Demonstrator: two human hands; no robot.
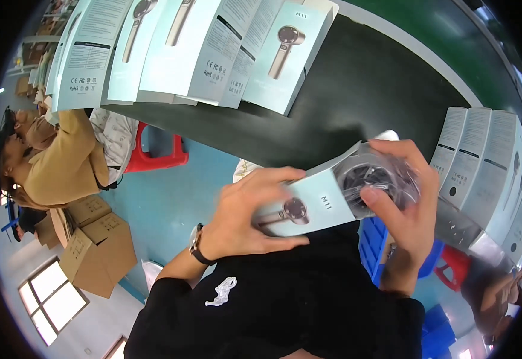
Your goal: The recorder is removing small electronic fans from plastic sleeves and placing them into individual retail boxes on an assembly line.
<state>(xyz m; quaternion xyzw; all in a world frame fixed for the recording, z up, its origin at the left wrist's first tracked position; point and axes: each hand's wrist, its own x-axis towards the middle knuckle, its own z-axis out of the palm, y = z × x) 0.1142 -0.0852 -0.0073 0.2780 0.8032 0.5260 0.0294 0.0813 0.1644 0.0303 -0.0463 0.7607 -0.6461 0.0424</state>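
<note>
The left hand [240, 209] clasps the box [328, 206], seemingly steadying it. The right hand [415, 218] pinches the bagged part [365, 173] at its right end.

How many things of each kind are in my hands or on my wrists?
Pale blue box: 1, in the left hand
Clear plastic bag with dark contents: 1, in the right hand
Wristwatch: 1, left wrist
Total: 3

To the left, red stool [156, 160], cardboard box [108, 263], bright window [52, 299].
</note>
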